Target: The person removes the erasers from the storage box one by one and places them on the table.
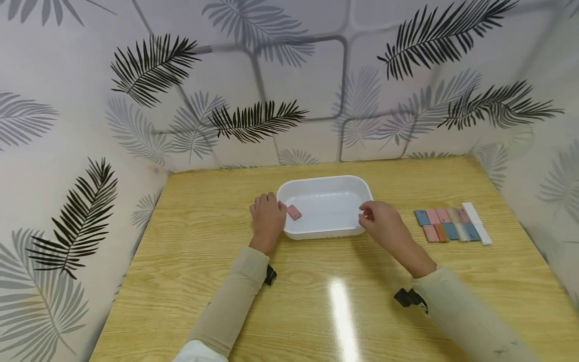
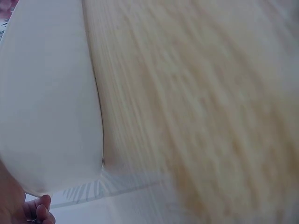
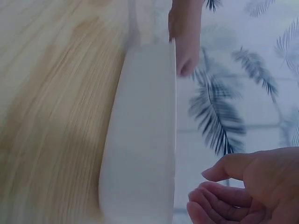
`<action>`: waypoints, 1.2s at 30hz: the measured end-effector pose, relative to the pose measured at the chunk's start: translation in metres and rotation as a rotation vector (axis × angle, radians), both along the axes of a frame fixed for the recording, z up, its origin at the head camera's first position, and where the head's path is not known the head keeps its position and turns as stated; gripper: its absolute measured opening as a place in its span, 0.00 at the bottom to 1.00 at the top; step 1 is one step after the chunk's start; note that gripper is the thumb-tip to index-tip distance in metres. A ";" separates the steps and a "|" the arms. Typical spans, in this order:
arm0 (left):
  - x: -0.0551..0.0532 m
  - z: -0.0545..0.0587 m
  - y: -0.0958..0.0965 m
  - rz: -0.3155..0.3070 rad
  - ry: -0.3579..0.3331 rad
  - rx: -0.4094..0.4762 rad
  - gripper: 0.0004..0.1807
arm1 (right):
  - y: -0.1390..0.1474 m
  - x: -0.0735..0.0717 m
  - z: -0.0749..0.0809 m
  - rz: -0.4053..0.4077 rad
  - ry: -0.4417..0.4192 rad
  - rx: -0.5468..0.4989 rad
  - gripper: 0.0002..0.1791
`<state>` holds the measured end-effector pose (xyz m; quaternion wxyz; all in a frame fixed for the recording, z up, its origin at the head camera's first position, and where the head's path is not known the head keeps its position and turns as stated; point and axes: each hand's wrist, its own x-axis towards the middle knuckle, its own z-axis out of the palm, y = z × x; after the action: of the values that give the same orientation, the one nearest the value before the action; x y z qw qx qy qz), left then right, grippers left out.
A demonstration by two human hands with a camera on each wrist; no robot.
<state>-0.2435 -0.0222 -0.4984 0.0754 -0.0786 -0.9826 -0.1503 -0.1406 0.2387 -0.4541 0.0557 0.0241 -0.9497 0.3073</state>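
Note:
A white oval-cornered plastic basin (image 1: pixel 323 234) sits on the wooden table. Inside, by its left end, lies one small pink rectangular tile (image 1: pixel 294 212) with a faint mark on it. My left hand (image 1: pixel 268 218) grips the basin's left rim, thumb at the edge and fingers outside; its curled fingers (image 2: pixel 42 210) show in the left wrist view. My right hand (image 1: pixel 384 221) is at the basin's right end. In the right wrist view, the right hand (image 3: pixel 247 191) has loosely bent fingers, thumb apart from them, nothing between, beside the rim.
To the right lie two rows of small flat tiles (image 1: pixel 444 217) in pink, blue, orange and cream, partly blurred. A white bar (image 1: pixel 477 223) stands along their right end. A leaf-patterned wall (image 1: pixel 312 146) borders the table (image 1: pixel 217 201) at the back and sides.

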 end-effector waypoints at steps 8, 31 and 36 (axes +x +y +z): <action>0.003 -0.002 -0.001 0.005 -0.003 -0.007 0.16 | -0.072 -0.039 -0.020 0.122 -0.040 -0.017 0.13; 0.002 -0.003 -0.004 -0.006 0.098 0.004 0.13 | -0.138 -0.097 -0.050 0.042 -0.213 0.014 0.19; 0.001 -0.001 -0.002 -0.004 0.091 0.006 0.13 | -0.141 -0.100 -0.046 0.024 -0.260 0.018 0.19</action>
<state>-0.2427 -0.0247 -0.4997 0.1200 -0.0868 -0.9775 -0.1499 -0.2402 0.0977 -0.5000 -0.0720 -0.0043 -0.9512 0.2999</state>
